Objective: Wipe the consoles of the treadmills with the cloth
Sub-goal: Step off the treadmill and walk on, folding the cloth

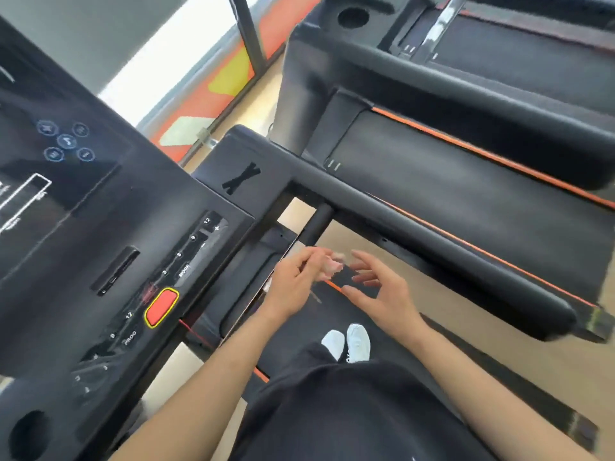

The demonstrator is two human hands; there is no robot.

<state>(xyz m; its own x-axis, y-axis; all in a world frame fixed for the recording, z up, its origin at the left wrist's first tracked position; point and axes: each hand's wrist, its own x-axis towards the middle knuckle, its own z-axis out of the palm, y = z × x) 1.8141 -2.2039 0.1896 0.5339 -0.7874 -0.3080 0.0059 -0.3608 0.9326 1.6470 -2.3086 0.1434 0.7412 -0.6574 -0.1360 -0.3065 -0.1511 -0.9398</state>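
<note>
The black treadmill console (pixel 83 234) fills the left of the view, with touch icons, number keys and a red stop button (pixel 162 307). In front of its lower right edge my left hand (pixel 296 277) is shut on a small pale pink cloth (pixel 332 265), blurred by motion. My right hand (pixel 376 287) hovers just right of the cloth with fingers spread, holding nothing. Both hands are off the console, above the treadmill belt.
A black handlebar (pixel 432 234) with an orange stripe runs to the right. A second treadmill (pixel 466 104) stands beyond it at the upper right, with a cup holder (pixel 353 17). My white shoes (pixel 349 342) stand on the belt (pixel 299 331) below. Another cup holder (pixel 30 434) is at bottom left.
</note>
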